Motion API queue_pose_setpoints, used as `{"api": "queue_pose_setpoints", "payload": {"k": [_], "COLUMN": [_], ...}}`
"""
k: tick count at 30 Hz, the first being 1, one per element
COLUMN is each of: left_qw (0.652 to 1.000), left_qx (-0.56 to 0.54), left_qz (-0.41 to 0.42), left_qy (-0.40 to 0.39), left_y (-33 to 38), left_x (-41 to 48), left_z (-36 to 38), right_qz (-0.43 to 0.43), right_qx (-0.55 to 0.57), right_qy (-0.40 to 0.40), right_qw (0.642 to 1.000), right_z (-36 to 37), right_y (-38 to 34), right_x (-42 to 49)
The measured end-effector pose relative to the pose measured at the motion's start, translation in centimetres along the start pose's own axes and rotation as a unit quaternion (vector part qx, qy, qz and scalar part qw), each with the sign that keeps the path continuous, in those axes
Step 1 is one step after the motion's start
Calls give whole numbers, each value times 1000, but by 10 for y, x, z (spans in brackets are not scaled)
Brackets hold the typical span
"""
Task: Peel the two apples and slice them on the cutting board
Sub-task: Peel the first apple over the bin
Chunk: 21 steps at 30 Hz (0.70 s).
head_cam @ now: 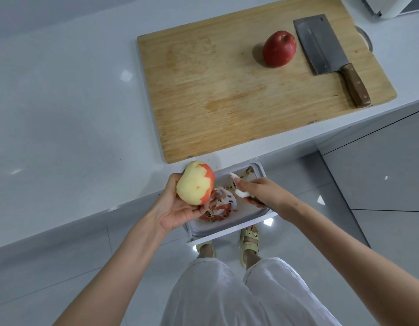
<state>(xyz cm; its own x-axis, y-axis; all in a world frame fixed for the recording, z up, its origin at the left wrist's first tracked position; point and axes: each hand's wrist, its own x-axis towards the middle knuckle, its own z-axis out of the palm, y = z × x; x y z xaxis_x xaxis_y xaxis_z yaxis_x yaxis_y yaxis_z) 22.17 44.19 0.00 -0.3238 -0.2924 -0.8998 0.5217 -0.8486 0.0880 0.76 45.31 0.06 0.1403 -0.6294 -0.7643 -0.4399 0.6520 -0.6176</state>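
Over the waste tray (229, 228), left hand (177, 208) grips a mostly peeled apple (194, 183), red strip at right, stem axis apparently near-to-far; right hand (262, 193) clasps a white peeler (241, 193).

The one view comes from a wide-angle camera on the person's head, aimed steeply down and a little forward over the edge of the white counter (62, 114), so their legs and feet fill 6 o'clock. It sits close: the forearms enter from 7 and 5 o'clock, and the left hand (177, 208) holding the half-peeled apple (194, 182) and the right hand (262, 191) holding the peeler (239, 187) meet just below centre. The cutting board (215, 102) lies skewed toward 1 o'clock.
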Motion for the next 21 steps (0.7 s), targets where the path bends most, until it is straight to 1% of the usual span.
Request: {"api": "queue_pose_setpoints", "payload": {"k": [1, 3, 6, 8, 10, 13, 15, 18, 21], "left_qw": [1000, 997, 989, 987, 989, 991, 991, 990, 991], "left_qx": [17, 71, 137, 145, 138, 123, 115, 109, 94], "left_qz": [1, -4, -13, -20, -23, -38, -61, -93, -90], "left_qy": [2, 20, 60, 65, 54, 39, 27, 2, 1], "left_y": [0, 0, 1, 0, 0, 1, 3, 4, 4], "left_x": [1, 4, 5, 5, 3, -1, -4, -9, -13], "left_z": [-1, -4, -2, -2, -1, -2, -3, -2, 0], "right_qz": [-3, -17, -85, -136, -187, -308, -370, -435, -463], "right_qx": [-22, -100, -216, -241, -249, -256, -260, -299, -341], "right_qy": [10, 46, 110, 140, 172, 251, 279, 299, 314], "right_qw": [1000, 994, 966, 951, 934, 882, 847, 795, 756], "right_z": [1, 2, 3, 4, 5, 7, 7, 8, 7], "right_y": [1, 4, 7, 7, 8, 10, 9, 1, -10], "right_x": [0, 3, 6, 5, 6, 11, 13, 13, 10]}}
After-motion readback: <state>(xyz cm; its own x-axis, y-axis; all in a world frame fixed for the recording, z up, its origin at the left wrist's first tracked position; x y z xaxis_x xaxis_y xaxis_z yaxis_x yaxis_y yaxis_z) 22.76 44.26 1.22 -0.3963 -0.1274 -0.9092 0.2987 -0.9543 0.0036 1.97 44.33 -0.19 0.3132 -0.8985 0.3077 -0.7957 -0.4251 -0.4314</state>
